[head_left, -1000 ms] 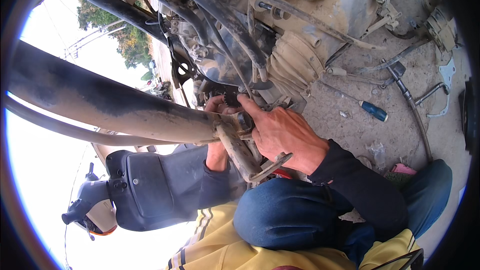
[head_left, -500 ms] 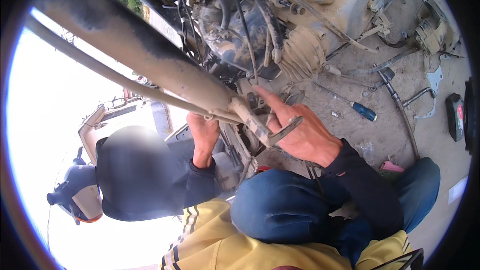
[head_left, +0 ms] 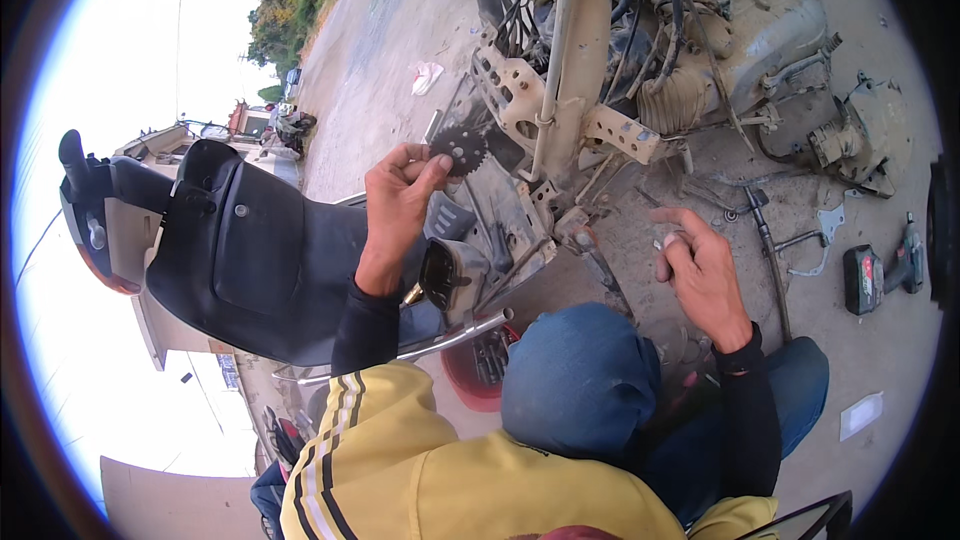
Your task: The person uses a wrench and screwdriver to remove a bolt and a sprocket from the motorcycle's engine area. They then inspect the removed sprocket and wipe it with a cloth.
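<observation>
My left hand (head_left: 395, 205) is raised at the left of the bike frame. Its thumb and fingers pinch the edge of a dark toothed gear wheel (head_left: 459, 151) with a hole at its centre. Over the ground to the right of the frame hangs my right hand (head_left: 700, 275). Its index finger points left and the other fingers are curled, with a small pale bit at their tips that I cannot make out. The dusty frame tube (head_left: 582, 50) and a perforated metal bracket (head_left: 622, 132) stand between the two hands. Beyond them is the dirty engine (head_left: 740, 50).
A black scooter seat (head_left: 270, 250) lies at the left. Near my knee a red basin (head_left: 468, 380) holds metal tools. On the ground at right are a ratchet wrench (head_left: 768, 245), a battery pack (head_left: 862, 278), a power tool (head_left: 908, 260) and a removed engine part (head_left: 860, 145).
My left hand has come out from behind the frame, now showing the gear wheel. The right hand has drawn back from the frame to the right. The view has shifted.
</observation>
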`<state>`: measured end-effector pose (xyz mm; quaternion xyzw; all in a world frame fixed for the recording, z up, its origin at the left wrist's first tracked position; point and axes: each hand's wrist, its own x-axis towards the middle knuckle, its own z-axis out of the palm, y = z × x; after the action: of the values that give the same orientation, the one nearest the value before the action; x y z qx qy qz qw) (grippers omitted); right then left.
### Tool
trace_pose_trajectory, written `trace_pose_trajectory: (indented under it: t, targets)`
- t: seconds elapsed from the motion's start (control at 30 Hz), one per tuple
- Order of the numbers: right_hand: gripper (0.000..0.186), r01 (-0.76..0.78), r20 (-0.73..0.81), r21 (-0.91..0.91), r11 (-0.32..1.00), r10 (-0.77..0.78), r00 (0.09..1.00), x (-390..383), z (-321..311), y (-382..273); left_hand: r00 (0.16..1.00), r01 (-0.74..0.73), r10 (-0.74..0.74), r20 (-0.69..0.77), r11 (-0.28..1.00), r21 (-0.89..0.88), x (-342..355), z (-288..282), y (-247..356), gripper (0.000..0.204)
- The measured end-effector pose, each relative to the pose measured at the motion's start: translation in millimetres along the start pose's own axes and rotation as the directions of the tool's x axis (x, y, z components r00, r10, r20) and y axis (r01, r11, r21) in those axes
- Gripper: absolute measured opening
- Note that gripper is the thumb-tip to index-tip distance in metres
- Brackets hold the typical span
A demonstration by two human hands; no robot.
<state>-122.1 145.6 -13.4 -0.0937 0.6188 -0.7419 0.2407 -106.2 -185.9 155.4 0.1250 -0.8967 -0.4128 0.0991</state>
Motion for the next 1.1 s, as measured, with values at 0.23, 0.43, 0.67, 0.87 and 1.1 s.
trace_pose_trajectory:
  t: [0.23,0.43,0.67,0.87,1.1]
  targets:
    - [0.023,0.189,-0.136,-0.063,0.98,-0.196,0.971,-41.5,-12.4,-53.5,0.967,-0.088,0.122,0.222,0.984,-0.155,-18.2,19.6,62.6,0.022]
    - [0.024,0.339,-0.166,-0.175,0.924,-0.367,0.915,-54.6,-16.9,-99.8,0.852,-0.12,0.218,0.475,0.966,-0.228,-23.6,53.2,120.0,0.021]
    - [0.028,0.36,-0.168,-0.251,0.899,-0.407,0.898,-60.0,-44.7,-146.3,0.757,-0.128,0.318,0.572,0.929,-0.346,-9.7,94.5,154.2,0.023]
    - [0.034,0.248,-0.169,-0.34,0.907,-0.318,0.933,-54.6,-65.6,-180.8,0.724,-0.12,0.326,0.608,0.928,-0.354,11.3,112.8,165.4,0.024]
    - [0.04,0.244,-0.204,-0.52,0.819,-0.396,0.895,-72.4,-100.9,-197.6,0.676,-0.07,0.352,0.647,0.905,-0.42,5.5,157.5,196.5,0.024]
